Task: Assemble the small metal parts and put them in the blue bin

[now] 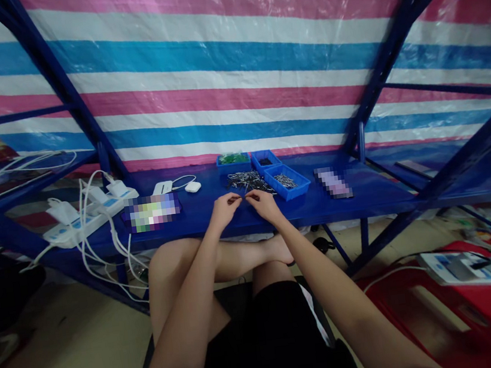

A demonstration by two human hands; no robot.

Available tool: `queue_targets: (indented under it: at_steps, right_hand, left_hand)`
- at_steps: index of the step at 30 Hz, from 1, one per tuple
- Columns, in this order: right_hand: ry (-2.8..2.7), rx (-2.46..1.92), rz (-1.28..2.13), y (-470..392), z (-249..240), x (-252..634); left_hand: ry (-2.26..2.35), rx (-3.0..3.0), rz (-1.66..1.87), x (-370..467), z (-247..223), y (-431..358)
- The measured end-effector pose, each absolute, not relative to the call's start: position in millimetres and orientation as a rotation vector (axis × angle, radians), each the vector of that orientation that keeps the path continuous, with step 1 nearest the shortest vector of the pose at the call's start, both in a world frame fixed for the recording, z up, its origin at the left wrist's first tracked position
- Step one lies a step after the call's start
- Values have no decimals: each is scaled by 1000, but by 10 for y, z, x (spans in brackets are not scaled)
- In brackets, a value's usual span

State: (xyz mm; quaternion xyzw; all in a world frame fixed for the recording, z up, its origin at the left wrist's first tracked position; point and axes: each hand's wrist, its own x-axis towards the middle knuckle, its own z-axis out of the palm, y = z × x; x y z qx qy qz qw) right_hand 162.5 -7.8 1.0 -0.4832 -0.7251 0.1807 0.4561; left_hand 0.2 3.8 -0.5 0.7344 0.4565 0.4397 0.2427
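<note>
My left hand (pixel 226 206) and my right hand (pixel 261 200) meet fingertip to fingertip over the front of the blue shelf top. Each is closed in a pinch; whatever lies between the fingers is too small to make out. Just behind them spreads a pile of thin black and silver pieces (pixel 247 180). Right of the pile, a blue bin (pixel 301 190) holds short silvery pieces. A smaller blue bin (pixel 272 155) with dark bits stands behind it, and another blue bin (pixel 220 168) with green pieces sits at the back.
A blurred-out phone (pixel 152 212) lies to the left, near a white power strip (pixel 91 216) with chargers and cables. A white case (pixel 193 187) and a white device (pixel 163 187) lie behind. Another blurred phone (pixel 333 183) is at right. Blue metal posts (pixel 387 57) flank the striped sheet (pixel 229 59).
</note>
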Motion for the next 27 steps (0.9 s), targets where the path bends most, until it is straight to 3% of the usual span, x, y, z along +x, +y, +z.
queue_targets:
  at_steps: [27]
  right_hand:
    - [-1778,-1200,463,-68,2,1625]
  left_hand:
    - [1247,1993,1198,8,-5,49]
